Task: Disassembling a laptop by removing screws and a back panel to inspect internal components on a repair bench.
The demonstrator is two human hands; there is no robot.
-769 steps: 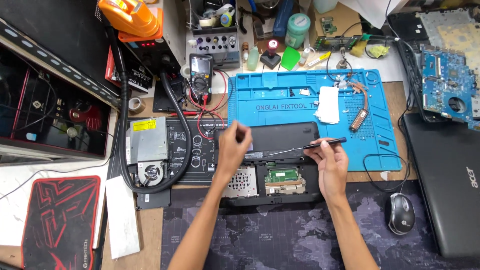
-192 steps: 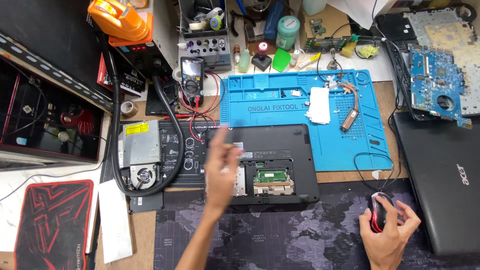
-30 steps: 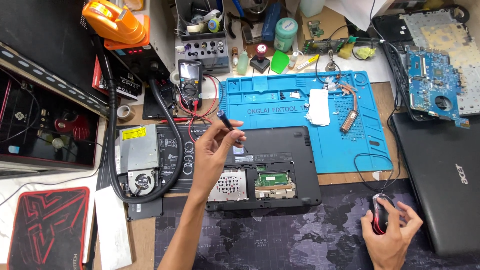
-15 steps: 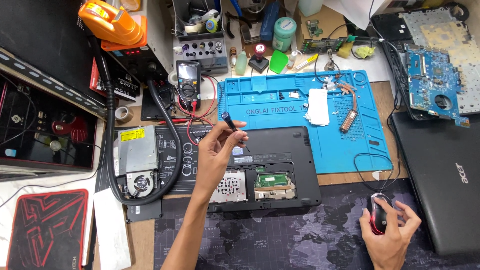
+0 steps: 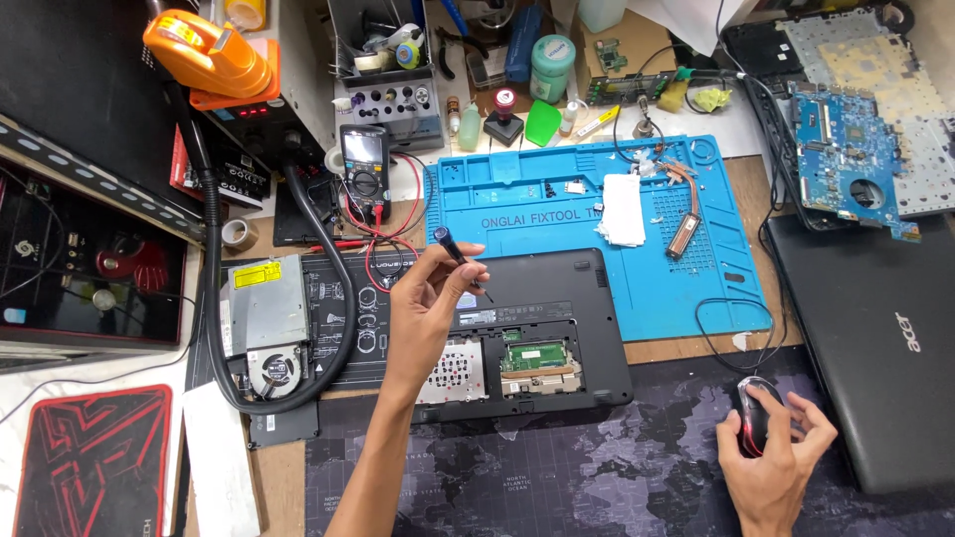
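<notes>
electronics repair workshop, crowded bench. blue silicone repair mat (image 5: 597, 234) with small parts and a copper heatpipe (image 5: 684, 214) on it. opened black laptop base (image 5: 537, 328) lying bottom-up, inner slots exposed. digital multimeter (image 5: 364, 169) with red leads, bare blue motherboard (image 5: 846, 164) top right, closed black laptop (image 5: 875, 348) beside it. loose optical drive (image 5: 267, 308) and small fan (image 5: 274, 370) at left, orange-headed fume hose (image 5: 204, 50), bottles and tool rack along the back edge.
</notes>
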